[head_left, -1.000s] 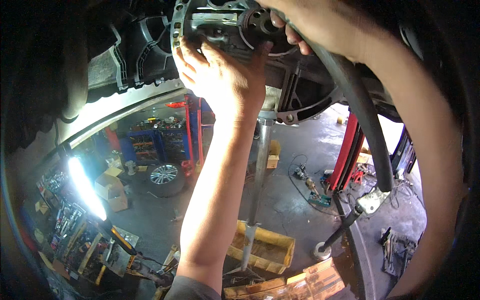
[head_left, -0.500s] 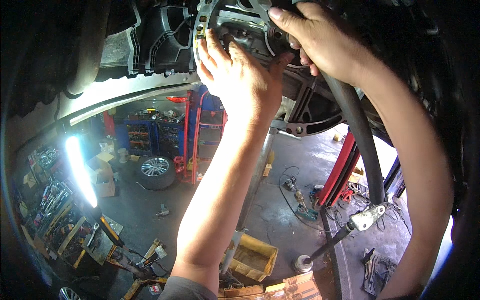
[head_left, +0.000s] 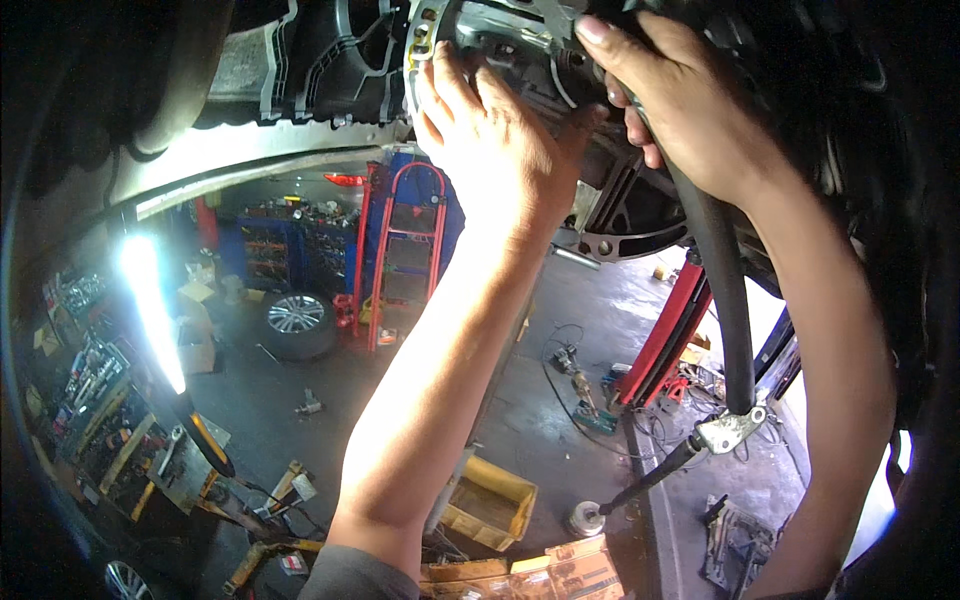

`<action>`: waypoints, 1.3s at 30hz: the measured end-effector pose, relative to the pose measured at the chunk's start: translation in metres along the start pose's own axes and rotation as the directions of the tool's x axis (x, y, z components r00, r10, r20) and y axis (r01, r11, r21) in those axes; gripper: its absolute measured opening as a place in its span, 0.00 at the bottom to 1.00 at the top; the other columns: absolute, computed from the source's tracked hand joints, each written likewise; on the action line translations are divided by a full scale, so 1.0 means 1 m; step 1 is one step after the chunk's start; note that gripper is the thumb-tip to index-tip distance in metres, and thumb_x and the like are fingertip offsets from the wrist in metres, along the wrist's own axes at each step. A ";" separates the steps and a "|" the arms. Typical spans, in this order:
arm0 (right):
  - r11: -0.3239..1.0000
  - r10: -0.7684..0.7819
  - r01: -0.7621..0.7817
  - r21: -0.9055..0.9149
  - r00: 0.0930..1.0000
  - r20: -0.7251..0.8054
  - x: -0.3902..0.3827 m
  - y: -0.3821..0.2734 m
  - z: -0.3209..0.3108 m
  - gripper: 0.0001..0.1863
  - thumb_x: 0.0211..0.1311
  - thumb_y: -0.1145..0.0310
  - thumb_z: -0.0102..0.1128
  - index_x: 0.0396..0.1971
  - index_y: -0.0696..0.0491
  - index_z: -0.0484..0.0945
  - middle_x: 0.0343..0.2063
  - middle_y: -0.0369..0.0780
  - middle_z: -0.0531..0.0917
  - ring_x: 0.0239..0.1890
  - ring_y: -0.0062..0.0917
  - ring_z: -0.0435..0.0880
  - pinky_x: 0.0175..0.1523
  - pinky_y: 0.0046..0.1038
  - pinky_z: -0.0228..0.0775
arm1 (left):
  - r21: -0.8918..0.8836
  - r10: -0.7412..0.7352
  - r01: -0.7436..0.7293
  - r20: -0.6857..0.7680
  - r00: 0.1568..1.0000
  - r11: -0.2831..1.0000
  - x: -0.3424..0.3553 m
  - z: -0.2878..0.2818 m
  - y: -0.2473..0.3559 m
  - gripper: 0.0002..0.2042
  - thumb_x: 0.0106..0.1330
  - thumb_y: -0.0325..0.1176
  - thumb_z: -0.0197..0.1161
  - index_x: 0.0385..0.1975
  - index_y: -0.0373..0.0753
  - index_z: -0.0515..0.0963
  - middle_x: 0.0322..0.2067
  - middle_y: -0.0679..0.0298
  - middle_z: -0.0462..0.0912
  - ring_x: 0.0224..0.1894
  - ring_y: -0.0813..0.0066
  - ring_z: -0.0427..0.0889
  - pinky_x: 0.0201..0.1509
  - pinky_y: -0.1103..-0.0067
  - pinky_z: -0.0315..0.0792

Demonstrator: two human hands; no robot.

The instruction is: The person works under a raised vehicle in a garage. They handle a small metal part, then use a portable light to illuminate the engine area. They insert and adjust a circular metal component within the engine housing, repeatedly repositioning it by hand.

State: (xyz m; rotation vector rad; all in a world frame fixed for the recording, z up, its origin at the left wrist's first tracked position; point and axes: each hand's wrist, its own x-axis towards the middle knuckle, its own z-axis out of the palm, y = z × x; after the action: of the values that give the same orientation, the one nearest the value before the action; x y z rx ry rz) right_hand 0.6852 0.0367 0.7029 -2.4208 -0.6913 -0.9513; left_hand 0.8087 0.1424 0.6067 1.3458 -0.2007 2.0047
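Note:
Both of my arms reach up into the dark underside of a raised vehicle. My left hand [head_left: 505, 155] has its fingers spread and its thumb out to the right, lying against a metal housing with a perforated flange [head_left: 424, 40]; its fingertips partly sink into shadow. To its right, my right hand [head_left: 690, 105] is closed, thumb along a grey metal edge and fingers curled under; what they grip is hidden in the dark. Beneath the right hand a thick black bar [head_left: 722, 290] hangs down to a light metal joint [head_left: 731, 430].
At left glows a work lamp [head_left: 152, 315]. Below are a wheel [head_left: 300, 318], a red ladder [head_left: 407, 250], a yellow bin [head_left: 490, 502], cardboard [head_left: 560, 575] and a corded power tool [head_left: 580, 385]. A red lift post [head_left: 665, 335] stands at right.
The view has shifted, so the floor items sit further left and higher. Both hands appear slightly further right, with the same finger poses against the housing.

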 end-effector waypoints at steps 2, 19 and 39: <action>0.989 -0.150 0.150 -0.013 0.989 -0.012 -0.001 0.000 0.006 0.23 0.80 0.45 0.52 0.37 0.51 0.77 0.25 0.29 0.73 0.21 0.08 0.73 0.23 0.15 0.66 | -0.030 -0.083 0.082 -0.038 0.996 0.996 -0.008 0.001 0.003 0.52 0.47 0.53 0.84 0.64 0.19 0.67 0.71 0.33 0.59 0.75 0.30 0.55 0.76 0.45 0.53; 0.967 -0.164 0.162 -0.195 0.986 0.008 -0.007 -0.010 0.023 0.22 0.80 0.45 0.52 0.41 0.51 0.79 0.23 0.28 0.74 0.21 0.13 0.71 0.25 0.19 0.64 | -0.107 -0.233 0.220 -0.123 0.965 0.970 -0.022 0.005 0.013 0.53 0.50 0.56 0.79 0.66 0.19 0.63 0.72 0.32 0.53 0.76 0.31 0.50 0.77 0.44 0.45; 0.979 -0.204 0.197 -0.061 0.968 -0.144 -0.046 0.012 -0.023 0.27 0.76 0.38 0.55 0.36 0.51 0.77 0.26 0.30 0.75 0.24 0.13 0.75 0.28 0.17 0.69 | 0.061 -0.174 0.170 0.066 0.983 0.984 -0.019 -0.024 0.013 0.54 0.48 0.61 0.78 0.69 0.27 0.66 0.75 0.39 0.55 0.78 0.38 0.50 0.76 0.37 0.41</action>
State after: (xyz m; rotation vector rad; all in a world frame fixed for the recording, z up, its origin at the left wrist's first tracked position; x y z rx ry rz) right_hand 0.6519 0.0015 0.6824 -2.3209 -0.8794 -1.2285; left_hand 0.7869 0.1352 0.5830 1.4201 -0.0589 1.8325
